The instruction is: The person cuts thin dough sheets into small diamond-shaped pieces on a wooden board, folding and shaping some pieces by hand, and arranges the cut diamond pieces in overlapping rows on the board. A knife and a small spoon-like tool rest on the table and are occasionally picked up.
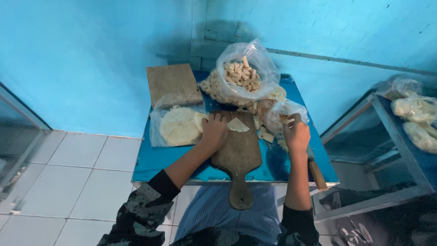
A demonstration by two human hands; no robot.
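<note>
A worn wooden cutting board [239, 152] with a handle lies on the small blue table [159, 161]. A pale triangular piece of flat dough [237, 125] rests at the board's far end. My left hand [214, 131] lies flat on the board's left corner, fingertips just beside that piece. My right hand [296, 133] reaches into a small clear plastic bag [284, 113] at the board's right, fingers curled at its opening. A knife with a wooden handle [317, 174] lies by my right wrist.
A clear bag of round flat dough sheets [178, 125] lies left of the board. A large open bag of small rolled pieces [241, 75] stands behind it, next to a second wooden board [173, 82]. A glass cabinet [387, 150] with filled bags stands to the right.
</note>
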